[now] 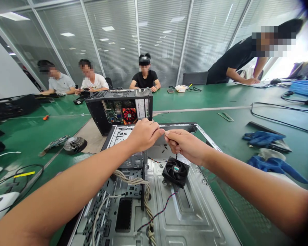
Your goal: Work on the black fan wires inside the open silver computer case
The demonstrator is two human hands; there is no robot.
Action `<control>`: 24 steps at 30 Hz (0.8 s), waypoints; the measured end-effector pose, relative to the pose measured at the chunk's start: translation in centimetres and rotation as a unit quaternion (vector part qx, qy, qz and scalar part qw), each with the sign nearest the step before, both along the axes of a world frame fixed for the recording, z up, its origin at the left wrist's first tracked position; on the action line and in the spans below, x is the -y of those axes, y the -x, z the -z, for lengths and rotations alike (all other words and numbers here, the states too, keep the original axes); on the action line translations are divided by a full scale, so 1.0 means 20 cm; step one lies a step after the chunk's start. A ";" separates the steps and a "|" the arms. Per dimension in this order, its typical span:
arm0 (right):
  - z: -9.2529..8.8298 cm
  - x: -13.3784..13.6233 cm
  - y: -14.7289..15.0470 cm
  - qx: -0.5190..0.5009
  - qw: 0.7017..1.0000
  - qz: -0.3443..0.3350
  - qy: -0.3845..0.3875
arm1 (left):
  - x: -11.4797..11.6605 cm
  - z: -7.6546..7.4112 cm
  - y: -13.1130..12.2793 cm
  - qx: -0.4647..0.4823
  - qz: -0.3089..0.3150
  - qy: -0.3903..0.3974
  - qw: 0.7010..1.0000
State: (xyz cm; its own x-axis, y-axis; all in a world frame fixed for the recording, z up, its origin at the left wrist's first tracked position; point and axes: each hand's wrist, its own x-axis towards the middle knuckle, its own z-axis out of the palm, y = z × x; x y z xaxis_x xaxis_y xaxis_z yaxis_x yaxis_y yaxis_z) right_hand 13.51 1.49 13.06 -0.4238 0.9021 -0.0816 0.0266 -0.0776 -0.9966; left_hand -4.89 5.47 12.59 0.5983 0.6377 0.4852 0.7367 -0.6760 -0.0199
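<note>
My left hand [145, 135] and my right hand [182, 142] meet above an open computer case [164, 208] that lies on its side. The fingers of both are closed in a pinch, tip to tip; whatever they hold is too small to make out. A short dark cable end shows below my right hand. Under it, a black cooling fan [176, 171] rests tilted on the bare metal panel, its thin twisted wire [166, 204] trailing toward me. A bundle of beige cables [146, 191] runs along the case's middle. Several small dark pieces lie near the case's far end.
A second computer case [94, 112] with a red fan stands just beyond. On the right lie blue gloves [265, 139] and a black cable [282, 120]. A round metal part [75, 145] and white adapters [2, 203] are at left. Several people sit or lean across the green table [210, 99].
</note>
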 end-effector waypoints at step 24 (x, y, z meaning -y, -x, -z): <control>-0.08 0.10 0.07 -0.070 0.990 0.092 0.076 | 0.01 0.02 0.02 -0.047 0.020 -0.061 0.997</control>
